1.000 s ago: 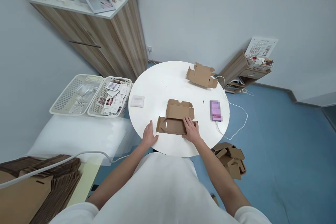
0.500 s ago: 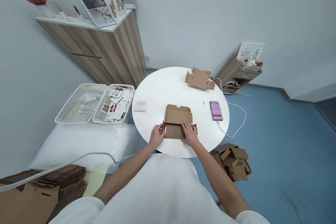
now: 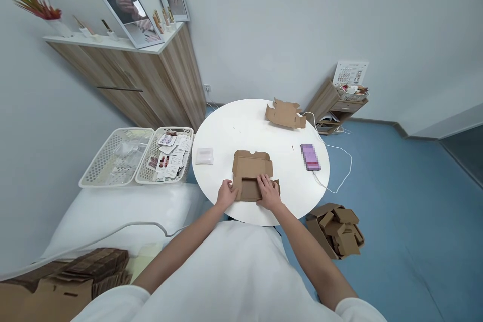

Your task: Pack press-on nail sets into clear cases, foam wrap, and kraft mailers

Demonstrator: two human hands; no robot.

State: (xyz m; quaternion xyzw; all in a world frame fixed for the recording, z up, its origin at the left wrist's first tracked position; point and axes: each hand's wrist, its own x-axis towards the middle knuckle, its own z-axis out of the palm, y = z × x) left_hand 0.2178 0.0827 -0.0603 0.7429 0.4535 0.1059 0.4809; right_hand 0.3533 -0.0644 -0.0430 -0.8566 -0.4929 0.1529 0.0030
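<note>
A brown cardboard box [image 3: 252, 165], partly folded, lies on the round white table with its lid flap laid back away from me. My left hand [image 3: 227, 194] is closed on the box's left side, where a flap is folded inward over the base. Fingers spread, my right hand [image 3: 268, 192] rests over the right part of the base, beside the upright right flap. The palm hides some of that side.
On the white table [image 3: 222, 126] are another cardboard box [image 3: 286, 113], a clear packet [image 3: 204, 156] and a purple device [image 3: 310, 157] with a cable. White baskets [image 3: 163, 155] stand left. A carton of folded boxes [image 3: 334, 231] sits right on the floor; stacked cardboard [image 3: 68, 287] lies lower left.
The left flap has been folded inward over the base by my left hand. My right hand keeps its place on the box. The whole view has shifted slightly.
</note>
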